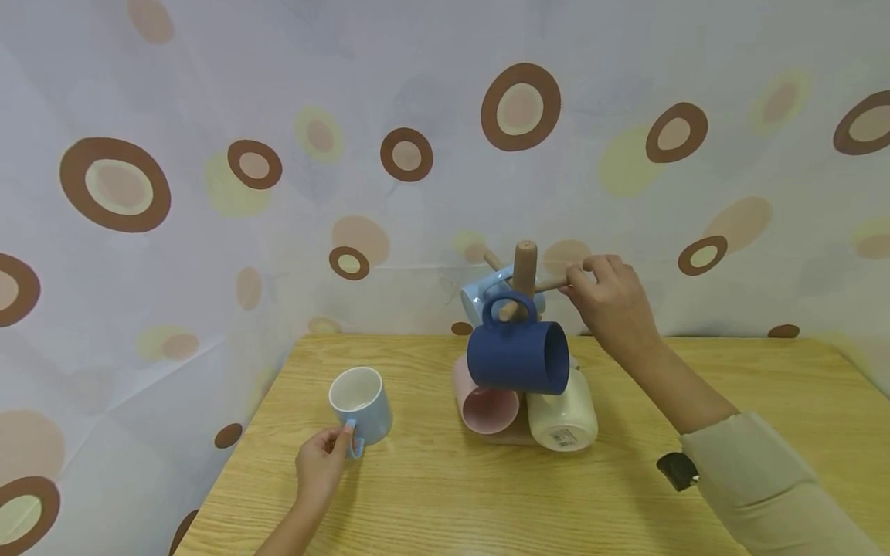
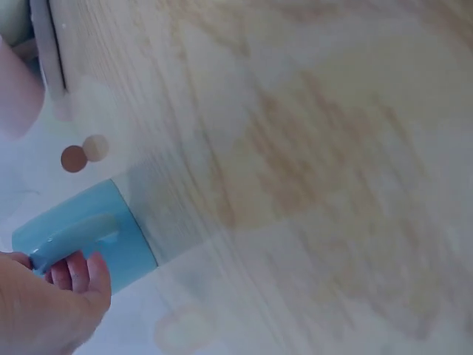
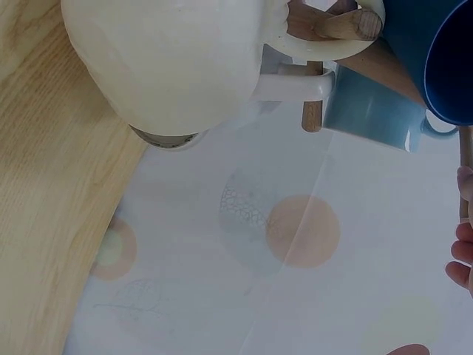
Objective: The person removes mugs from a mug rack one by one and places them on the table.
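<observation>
My left hand (image 1: 323, 463) pinches the handle of a light blue mug (image 1: 375, 413) with a white inside. The mug stands mouth up at the left part of the table, its base toward the wood in the left wrist view. My right hand (image 1: 615, 305) holds the end of an upper wooden peg (image 1: 552, 284) on a mug tree (image 1: 526, 266). That peg carries no mug. From other pegs hang a dark blue mug (image 1: 511, 359) in front, another light blue mug (image 1: 478, 300) behind, and a pink mug (image 1: 490, 411) and a cream mug (image 1: 563, 413) low down.
The wooden table (image 1: 417, 502) runs back to a wall covering (image 1: 445, 208) printed with brown rings. A small black object (image 1: 677, 471) shows beside my right sleeve (image 1: 751, 471). The mug tree's base is mostly hidden behind the low mugs.
</observation>
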`<control>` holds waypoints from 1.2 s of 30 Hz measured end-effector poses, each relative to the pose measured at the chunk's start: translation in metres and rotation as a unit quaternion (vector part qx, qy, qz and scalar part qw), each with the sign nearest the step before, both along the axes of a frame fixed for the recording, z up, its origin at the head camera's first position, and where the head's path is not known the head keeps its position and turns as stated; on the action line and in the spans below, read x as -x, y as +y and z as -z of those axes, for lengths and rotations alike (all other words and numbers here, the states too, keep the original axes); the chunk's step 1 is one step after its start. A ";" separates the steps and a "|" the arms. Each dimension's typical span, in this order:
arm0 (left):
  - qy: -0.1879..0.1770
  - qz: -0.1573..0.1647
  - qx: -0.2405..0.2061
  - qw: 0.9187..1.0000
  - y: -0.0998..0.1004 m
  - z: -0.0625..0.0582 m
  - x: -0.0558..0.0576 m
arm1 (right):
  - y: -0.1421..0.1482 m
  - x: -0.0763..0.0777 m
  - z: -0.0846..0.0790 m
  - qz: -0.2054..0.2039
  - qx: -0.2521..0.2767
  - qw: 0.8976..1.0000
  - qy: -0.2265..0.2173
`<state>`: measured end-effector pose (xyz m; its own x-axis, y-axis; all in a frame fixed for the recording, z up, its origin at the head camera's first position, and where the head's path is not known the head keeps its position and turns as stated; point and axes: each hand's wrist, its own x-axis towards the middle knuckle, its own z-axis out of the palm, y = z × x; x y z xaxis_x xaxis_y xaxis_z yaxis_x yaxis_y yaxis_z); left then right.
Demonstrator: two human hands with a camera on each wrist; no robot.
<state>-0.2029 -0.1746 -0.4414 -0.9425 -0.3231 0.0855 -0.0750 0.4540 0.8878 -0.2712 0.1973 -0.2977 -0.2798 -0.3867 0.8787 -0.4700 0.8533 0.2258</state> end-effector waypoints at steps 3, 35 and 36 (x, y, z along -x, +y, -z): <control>0.031 -0.020 0.042 0.998 0.000 -0.002 -0.001 | 0.000 -0.001 -0.001 -0.003 -0.001 1.000 -0.003; 0.260 0.120 0.130 0.949 0.057 -0.053 -0.007 | 0.000 -0.001 0.001 -0.009 0.011 1.000 -0.006; 0.266 0.132 0.132 0.946 0.061 -0.056 -0.006 | -0.001 -0.001 0.001 -0.009 0.012 1.000 -0.006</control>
